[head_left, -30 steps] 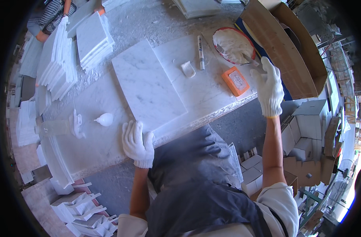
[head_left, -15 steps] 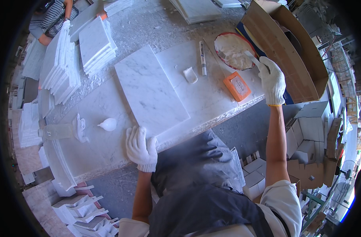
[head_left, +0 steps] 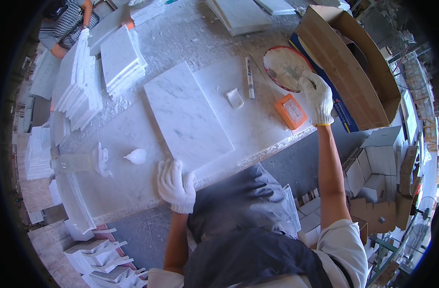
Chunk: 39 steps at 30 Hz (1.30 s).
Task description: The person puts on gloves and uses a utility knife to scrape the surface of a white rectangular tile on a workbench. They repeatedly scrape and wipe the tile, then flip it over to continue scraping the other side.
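Note:
A grey-veined white marble tile point(head_left: 188, 110) lies flat on the workbench. My gloved left hand point(head_left: 176, 186) rests at its near left corner, fingers stretched out. My gloved right hand point(head_left: 318, 98) is closed at the near right side of a red-rimmed bowl point(head_left: 283, 46) of white paste. It grips a putty knife, whose blade is mostly hidden by the hand and reaches into the paste. Beside that hand sits an orange block point(head_left: 291, 111) with a pale top. Between tile and bowl are a white marker point(head_left: 249, 78) and a small curved white piece point(head_left: 235, 98).
A white rubber bulb point(head_left: 136, 156), a crumpled white cloth point(head_left: 101, 161) and a clear bottle point(head_left: 73, 162) lie left. Tile stacks point(head_left: 121, 60) stand at the far left, near another person's gloved hand point(head_left: 85, 33). A long cardboard box point(head_left: 334, 62) flanks the bowl on the right.
My right hand has moved left and slightly down, bringing the putty knife lower over the paste. My left hand stays at the tile's corner; the whole view has shifted slightly.

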Each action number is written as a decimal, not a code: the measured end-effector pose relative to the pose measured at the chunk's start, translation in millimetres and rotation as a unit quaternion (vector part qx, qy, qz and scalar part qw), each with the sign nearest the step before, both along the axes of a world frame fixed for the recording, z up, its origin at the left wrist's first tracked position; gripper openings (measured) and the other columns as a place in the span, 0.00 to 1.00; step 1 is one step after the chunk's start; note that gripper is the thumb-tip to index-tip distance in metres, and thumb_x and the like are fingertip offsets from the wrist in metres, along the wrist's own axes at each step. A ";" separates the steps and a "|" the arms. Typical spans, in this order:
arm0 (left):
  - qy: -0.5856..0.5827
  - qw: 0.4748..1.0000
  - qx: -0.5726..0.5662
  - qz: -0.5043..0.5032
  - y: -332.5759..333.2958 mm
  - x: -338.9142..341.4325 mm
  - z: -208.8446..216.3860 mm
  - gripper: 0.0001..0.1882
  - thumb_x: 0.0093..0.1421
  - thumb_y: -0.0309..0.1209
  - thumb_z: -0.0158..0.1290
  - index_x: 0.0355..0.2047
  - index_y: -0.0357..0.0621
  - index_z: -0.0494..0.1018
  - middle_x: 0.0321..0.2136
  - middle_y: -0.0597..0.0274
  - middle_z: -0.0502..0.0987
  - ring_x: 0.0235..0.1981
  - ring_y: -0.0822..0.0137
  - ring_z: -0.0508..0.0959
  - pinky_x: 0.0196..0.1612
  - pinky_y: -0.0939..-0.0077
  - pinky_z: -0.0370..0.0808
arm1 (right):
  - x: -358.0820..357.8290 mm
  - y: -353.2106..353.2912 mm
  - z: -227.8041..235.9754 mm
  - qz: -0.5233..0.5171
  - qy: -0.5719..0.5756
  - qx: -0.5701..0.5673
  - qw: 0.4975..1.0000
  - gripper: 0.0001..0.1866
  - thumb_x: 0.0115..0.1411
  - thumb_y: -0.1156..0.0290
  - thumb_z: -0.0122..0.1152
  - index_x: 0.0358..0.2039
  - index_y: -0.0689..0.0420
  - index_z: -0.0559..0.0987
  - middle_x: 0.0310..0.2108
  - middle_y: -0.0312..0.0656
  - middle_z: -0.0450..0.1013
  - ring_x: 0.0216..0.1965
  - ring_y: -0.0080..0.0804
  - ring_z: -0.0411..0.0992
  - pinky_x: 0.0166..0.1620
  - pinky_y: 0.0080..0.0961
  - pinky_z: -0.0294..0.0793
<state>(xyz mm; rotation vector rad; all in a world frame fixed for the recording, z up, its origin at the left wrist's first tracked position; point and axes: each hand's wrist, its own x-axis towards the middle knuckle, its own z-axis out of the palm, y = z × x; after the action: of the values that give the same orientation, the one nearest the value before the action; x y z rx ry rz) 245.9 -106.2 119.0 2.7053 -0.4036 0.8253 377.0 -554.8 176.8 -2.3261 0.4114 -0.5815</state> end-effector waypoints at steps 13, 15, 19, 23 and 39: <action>-0.002 1.000 0.000 -0.004 -0.9 0.4 1.0 0.25 0.65 0.40 0.61 0.58 0.42 0.76 0.53 0.51 0.79 0.57 0.43 0.79 0.61 0.45 0.75 | 4.0 0.4 -12.9 -0.020 0.016 0.186 0.982 0.15 0.68 0.67 0.66 0.51 0.62 0.85 0.41 0.38 0.83 0.33 0.20 0.77 0.36 0.17 0.77; -0.001 1.000 0.005 0.001 -0.8 0.1 0.3 0.25 0.65 0.40 0.60 0.58 0.42 0.76 0.53 0.51 0.79 0.57 0.43 0.79 0.61 0.45 0.75 | 2.8 0.3 -13.6 -0.020 0.020 0.209 0.977 0.16 0.68 0.67 0.66 0.52 0.62 0.85 0.41 0.37 0.83 0.32 0.19 0.77 0.35 0.16 0.77; -0.004 1.000 -0.002 0.001 -1.4 -0.3 0.3 0.25 0.65 0.41 0.61 0.59 0.42 0.76 0.53 0.51 0.79 0.56 0.43 0.79 0.61 0.44 0.75 | -0.3 0.0 -12.8 -0.022 0.027 0.260 0.965 0.17 0.68 0.66 0.66 0.53 0.62 0.85 0.40 0.35 0.83 0.31 0.17 0.77 0.34 0.15 0.75; -0.003 1.000 -0.004 0.004 -2.2 0.5 1.7 0.25 0.64 0.41 0.61 0.58 0.42 0.77 0.53 0.51 0.80 0.56 0.43 0.79 0.62 0.44 0.75 | -2.1 -2.6 -13.1 -0.020 0.023 0.321 0.947 0.17 0.67 0.66 0.68 0.53 0.61 0.85 0.40 0.35 0.83 0.32 0.16 0.76 0.34 0.15 0.75; -0.003 0.996 -0.090 0.004 -3.1 2.2 9.2 0.22 0.57 0.32 0.65 0.51 0.41 0.77 0.46 0.55 0.81 0.49 0.48 0.81 0.60 0.47 0.77 | -99.1 120.9 -11.1 0.067 0.127 0.524 0.840 0.14 0.66 0.66 0.70 0.49 0.57 0.86 0.26 0.27 0.74 0.24 0.12 0.65 0.29 0.14 0.62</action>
<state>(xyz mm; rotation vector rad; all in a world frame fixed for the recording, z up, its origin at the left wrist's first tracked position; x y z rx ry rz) 248.2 -109.3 128.2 2.5403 -0.3057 0.8311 277.9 -433.9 165.7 -1.3297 0.5111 0.0691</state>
